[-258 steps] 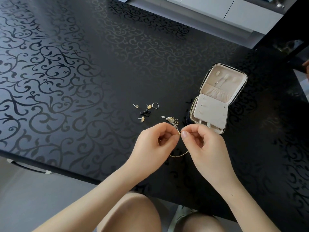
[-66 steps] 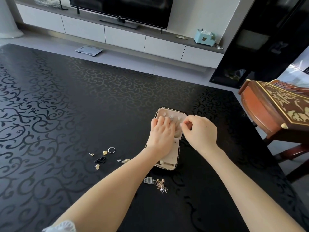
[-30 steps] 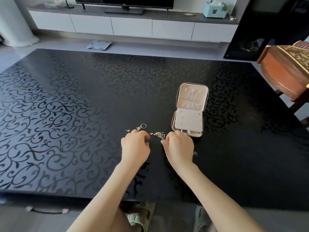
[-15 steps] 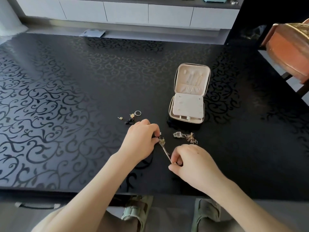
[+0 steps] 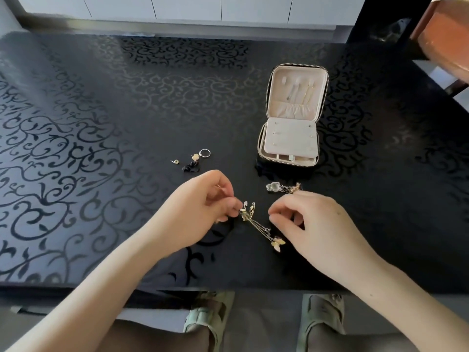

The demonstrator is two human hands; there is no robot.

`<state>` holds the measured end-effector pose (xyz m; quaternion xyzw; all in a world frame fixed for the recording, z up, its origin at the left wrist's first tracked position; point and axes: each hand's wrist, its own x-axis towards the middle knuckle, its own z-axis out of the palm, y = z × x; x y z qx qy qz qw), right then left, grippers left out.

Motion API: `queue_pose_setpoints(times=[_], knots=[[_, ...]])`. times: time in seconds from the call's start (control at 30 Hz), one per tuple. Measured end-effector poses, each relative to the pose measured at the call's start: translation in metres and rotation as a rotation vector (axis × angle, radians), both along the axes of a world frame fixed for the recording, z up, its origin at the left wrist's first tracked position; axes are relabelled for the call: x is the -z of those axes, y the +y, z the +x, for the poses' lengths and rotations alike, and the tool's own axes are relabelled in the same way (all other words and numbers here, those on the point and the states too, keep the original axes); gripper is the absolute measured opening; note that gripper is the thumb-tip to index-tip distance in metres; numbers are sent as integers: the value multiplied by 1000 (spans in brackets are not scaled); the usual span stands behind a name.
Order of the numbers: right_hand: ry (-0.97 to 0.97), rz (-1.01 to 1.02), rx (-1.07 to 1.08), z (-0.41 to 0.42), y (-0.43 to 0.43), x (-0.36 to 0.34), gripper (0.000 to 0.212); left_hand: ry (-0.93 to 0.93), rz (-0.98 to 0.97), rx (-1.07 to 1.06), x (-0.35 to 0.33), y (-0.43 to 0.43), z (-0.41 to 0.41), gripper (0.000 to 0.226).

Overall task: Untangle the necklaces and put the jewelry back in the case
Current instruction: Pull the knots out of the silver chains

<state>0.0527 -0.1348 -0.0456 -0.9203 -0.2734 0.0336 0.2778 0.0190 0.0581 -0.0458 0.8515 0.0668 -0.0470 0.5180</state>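
diagonally, necklaces [image 5: 257, 224] stretched, left hand [image 5: 200, 212] pinching

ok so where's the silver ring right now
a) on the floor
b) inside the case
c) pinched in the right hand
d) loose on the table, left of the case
d: the silver ring lies loose on the table, to the left of the open case and right next to a gold earring.
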Motion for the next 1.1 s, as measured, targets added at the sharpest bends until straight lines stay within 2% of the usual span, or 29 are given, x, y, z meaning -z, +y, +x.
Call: queue_pose_setpoints(times=[0.07, 0.17, 0.47, 0.57, 0.63, 0.77, 0.83, 0.97, 1.1], knots=[[-53, 12, -6, 3, 5, 4, 6, -15, 1, -4, -2, 1, 2, 6], [-69, -8, -33, 9, 13, 10, 6, -60, 110, -11, -4, 7, 7, 6], [16, -28, -20, 13, 21, 14, 17, -135, 274, 3, -8, 19, 19, 7], [52, -14, -20, 13, 23, 15, 18, -156, 265, 22, -8, 16, 15, 5], [68, -17, -22, 14, 26, 16, 17, -134, 199, 17, -9, 13, 12, 3], [106, -11, -18, 16, 28, 17, 7, -4, -289, -78, -9, 5, 8, 9], [125, 10, -18, 17, 27, 17, 6, 27, -439, -131, -9, 1, 7, 10], [216, 124, 21, 21, 27, 11, 13, 41, -614, -169, -8, -2, 9, 12], [310, 183, 16, 18, 28, 7, 10, 1, -659, -163, -10, -4, 10, 15]])
